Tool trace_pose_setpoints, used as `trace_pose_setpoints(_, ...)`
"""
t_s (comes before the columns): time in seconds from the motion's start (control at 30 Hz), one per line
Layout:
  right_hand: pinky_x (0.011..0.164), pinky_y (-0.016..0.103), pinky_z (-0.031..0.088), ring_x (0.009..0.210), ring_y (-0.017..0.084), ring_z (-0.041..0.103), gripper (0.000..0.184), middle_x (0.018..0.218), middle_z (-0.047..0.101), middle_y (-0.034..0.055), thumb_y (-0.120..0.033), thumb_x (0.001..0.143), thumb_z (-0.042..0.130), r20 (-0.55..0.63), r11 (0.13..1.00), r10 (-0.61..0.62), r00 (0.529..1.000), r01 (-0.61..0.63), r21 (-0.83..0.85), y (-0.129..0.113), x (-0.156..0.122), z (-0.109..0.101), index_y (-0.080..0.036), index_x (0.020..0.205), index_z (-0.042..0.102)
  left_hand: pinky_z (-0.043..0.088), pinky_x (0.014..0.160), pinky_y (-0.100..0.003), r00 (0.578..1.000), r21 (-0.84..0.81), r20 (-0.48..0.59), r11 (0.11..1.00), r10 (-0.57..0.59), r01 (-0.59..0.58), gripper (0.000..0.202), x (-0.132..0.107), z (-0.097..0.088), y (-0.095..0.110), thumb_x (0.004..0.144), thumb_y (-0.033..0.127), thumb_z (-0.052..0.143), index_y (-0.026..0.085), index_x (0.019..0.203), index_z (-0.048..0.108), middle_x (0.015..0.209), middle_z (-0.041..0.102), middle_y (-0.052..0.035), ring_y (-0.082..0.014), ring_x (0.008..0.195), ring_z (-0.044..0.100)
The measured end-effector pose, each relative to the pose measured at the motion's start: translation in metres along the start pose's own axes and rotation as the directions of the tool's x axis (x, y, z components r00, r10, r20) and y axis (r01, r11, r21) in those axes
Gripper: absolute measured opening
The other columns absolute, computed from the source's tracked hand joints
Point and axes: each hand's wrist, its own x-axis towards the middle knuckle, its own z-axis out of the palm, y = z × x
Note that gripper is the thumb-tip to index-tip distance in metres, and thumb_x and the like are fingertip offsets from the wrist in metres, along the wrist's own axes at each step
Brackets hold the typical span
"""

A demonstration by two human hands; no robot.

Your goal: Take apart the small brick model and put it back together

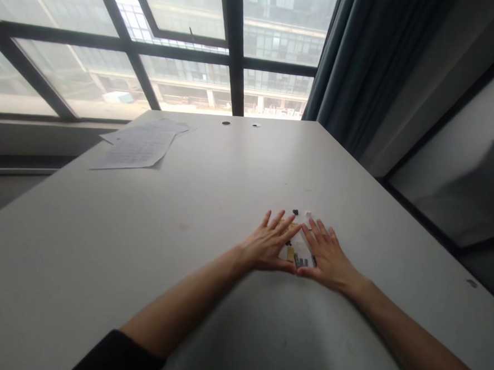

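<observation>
Both my hands lie flat on the white table [212, 205], fingers stretched out and slightly spread. My left hand [268, 245] and my right hand [326, 254] meet at the thumbs and index fingertips, framing and partly covering a small flat white card or packet [297, 252] with black and yellow markings. A black mark and a pale tip of it show just beyond the fingertips. Most of the item is hidden under the palms.
A few printed paper sheets [138, 145] lie at the table's far left. Two small round holes [226, 123] sit near the far edge, by the window. A dark curtain [363, 64] hangs at the right, with a wall beside the table's right edge.
</observation>
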Motion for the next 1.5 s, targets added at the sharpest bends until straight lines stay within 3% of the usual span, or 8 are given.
trace_pose_setpoints(0.3,0.113,0.052,0.018,0.144,0.034,0.01,0.108,0.155,0.016,0.0233,-0.08,0.077,0.039,0.083,0.994,-0.096,0.992,0.091,0.056,0.016,0.037,0.003,-0.006,0.151,0.01,0.012,0.115,-0.052,0.998,-0.065,0.061,0.998,0.028,-0.024,0.106,0.017,0.0,-0.027,0.073,0.081,0.042,0.014,0.15,0.013,0.155,0.019,-0.0179,-0.0355,0.143,0.016)
trace_pose_setpoints(0.47,0.114,0.053,0.015,0.143,0.035,0.013,0.114,0.155,0.017,0.0214,-0.086,0.071,0.037,0.032,0.981,-0.182,0.983,0.179,0.078,0.026,0.053,0.004,-0.009,0.151,0.014,0.013,0.116,-0.049,0.999,-0.069,0.02,0.997,0.047,-0.046,0.104,0.016,-0.002,-0.028,0.074,0.08,0.043,0.011,0.148,0.019,0.153,0.026,-0.0183,-0.0334,0.142,0.022)
trace_pose_setpoints(0.63,0.113,0.054,0.016,0.144,0.034,0.009,0.101,0.156,0.011,0.0202,-0.08,0.08,0.029,-0.018,0.993,-0.077,0.997,0.078,0.089,0.041,0.074,0.013,-0.011,0.151,0.012,0.012,0.117,-0.045,1.0,-0.059,-0.006,0.998,0.024,-0.024,0.11,0.013,-0.003,-0.025,0.072,0.081,0.045,0.007,0.148,0.016,0.153,0.025,-0.0193,-0.0317,0.143,0.02)
trace_pose_setpoints(0.73,0.112,0.053,0.02,0.143,0.032,0.017,0.091,0.155,0.02,0.0203,-0.074,0.086,0.023,0.045,0.993,-0.013,0.999,0.008,0.115,0.044,0.09,0.019,-0.01,0.151,0.016,0.011,0.116,-0.046,0.999,-0.039,0.005,0.998,-0.045,0.046,0.112,0.012,0.002,-0.018,0.071,0.083,0.041,0.006,0.148,0.014,0.154,0.019,-0.0208,-0.0319,0.144,0.013)
trace_pose_setpoints(0.87,0.114,0.049,0.021,0.141,0.03,0.026,0.091,0.151,0.03,0.02,-0.074,0.087,0.016,0.091,0.984,-0.052,0.994,0.035,0.175,0.035,0.101,0.019,-0.007,0.147,0.028,0.01,0.116,-0.05,0.972,-0.022,-0.013,0.972,-0.234,0.234,0.113,0.014,0.013,0.0,0.072,0.086,0.031,0.003,0.147,0.016,0.154,0.014,-0.0234,-0.0355,0.144,0.01)
trace_pose_setpoints(1.03,0.115,0.048,0.02,0.14,0.03,0.028,0.098,0.149,0.033,0.02,-0.079,0.083,0.013,0.091,0.94,-0.066,0.994,0.031,0.339,0.02,0.093,0.013,-0.007,0.146,0.031,0.012,0.116,-0.047,0.931,-0.008,-0.053,0.932,-0.362,0.362,0.109,0.02,0.021,0.012,0.077,0.082,0.027,0.001,0.148,0.011,0.155,0.014,-0.023,-0.0356,0.144,0.011)
trace_pose_setpoints(1.27,0.113,0.051,0.025,0.139,0.031,0.03,0.096,0.152,0.027,0.0185,-0.078,0.083,0.028,0.019,0.841,-0.146,0.989,0.113,0.53,0.014,0.065,0.0,-0.014,0.152,0.01,0.014,0.115,-0.049,0.951,0.013,-0.047,0.952,-0.306,0.307,0.087,0.019,0.015,0.01,0.088,0.064,0.031,0.005,0.148,0.01,0.156,0.015,-0.0198,-0.0337,0.144,0.014)
trace_pose_setpoints(1.5,0.113,0.053,0.026,0.141,0.033,0.024,0.108,0.152,0.026,0.0212,-0.071,0.077,0.054,-0.002,0.965,-0.101,0.995,0.098,0.244,0.007,0.032,-0.003,-0.01,0.152,0.003,0.015,0.115,-0.053,0.989,-0.055,-0.012,0.988,-0.146,0.145,0.07,0.019,0.009,0.006,0.092,0.057,0.033,0.017,0.148,0.02,0.155,0.025,-0.0111,-0.0317,0.142,0.021)
